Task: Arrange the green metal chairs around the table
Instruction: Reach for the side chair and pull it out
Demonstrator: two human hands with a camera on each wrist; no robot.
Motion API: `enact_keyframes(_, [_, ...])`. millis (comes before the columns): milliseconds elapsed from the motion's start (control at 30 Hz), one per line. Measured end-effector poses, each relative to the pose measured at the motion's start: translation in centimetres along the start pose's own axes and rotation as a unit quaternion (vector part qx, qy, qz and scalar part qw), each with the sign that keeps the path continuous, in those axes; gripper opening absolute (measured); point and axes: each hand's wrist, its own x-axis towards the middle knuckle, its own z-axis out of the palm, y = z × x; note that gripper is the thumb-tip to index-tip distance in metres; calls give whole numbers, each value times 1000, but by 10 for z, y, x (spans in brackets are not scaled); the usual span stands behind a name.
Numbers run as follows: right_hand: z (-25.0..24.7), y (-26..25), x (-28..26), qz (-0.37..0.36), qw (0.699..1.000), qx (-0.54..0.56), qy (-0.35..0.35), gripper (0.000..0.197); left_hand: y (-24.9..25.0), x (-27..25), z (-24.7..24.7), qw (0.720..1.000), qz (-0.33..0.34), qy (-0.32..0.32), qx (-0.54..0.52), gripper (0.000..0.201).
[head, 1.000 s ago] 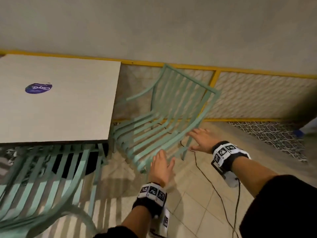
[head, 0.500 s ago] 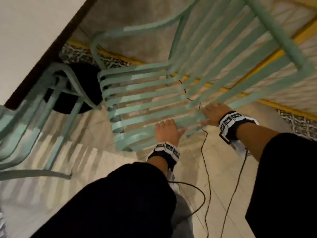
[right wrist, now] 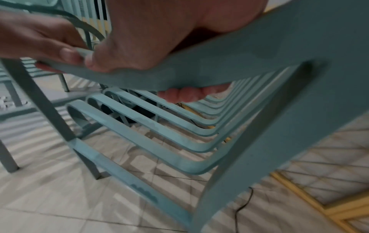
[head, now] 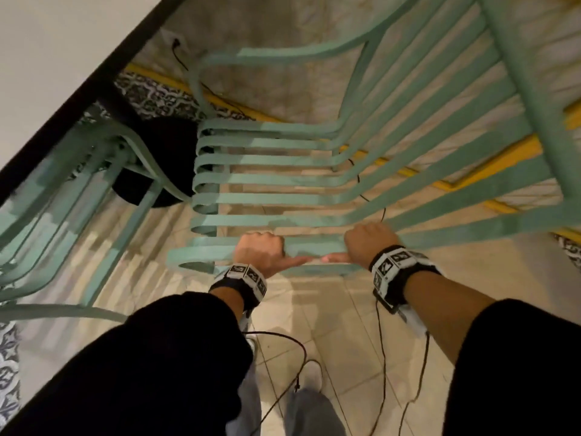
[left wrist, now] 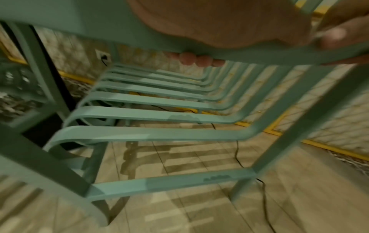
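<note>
2 green metal chairs, 1 table. Left hand point(head: 259, 253) and right hand point(head: 369, 243) both grip the near armrest point(head: 314, 247) of the slatted armchair point(head: 283, 180) at frame centre, fingers point(left wrist: 196, 59) curled under it, thumbs stretched toward each other, nearly touching. 2nd chair point(head: 63, 190) at 9 o'clock, partly under the table point(head: 56, 45), whose top fills 10 o'clock. 1 black table base point(head: 166, 143) sits between the chairs. Thin black cables point(head: 283, 347) on the tiled floor at 6 o'clock.
</note>
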Motion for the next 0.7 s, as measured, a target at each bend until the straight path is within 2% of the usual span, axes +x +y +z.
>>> enact_keyframes(133, [-17, -19, 27, 34, 998, 57, 12, 73, -46, 32, -21, 999, 28, -25, 38, 84])
enact_keyframes(300, [-48, -33, 81, 75, 994, 68, 51, 73, -103, 84, -46, 995, 83, -11, 62, 104])
enact_keyframes(433, [-82, -51, 118, 96, 990, 79, 73, 72, -153, 123, -66, 994, 92, -11, 62, 96])
enact_keyframes(567, [-113, -72, 149, 115, 983, 123, 70, 70, -197, 150, -81, 994, 87, -15, 71, 109])
enact_keyframes(700, [-125, -85, 164, 141, 978, 131, 75, 70, -217, 161, -84, 994, 92, 11, 57, 75])
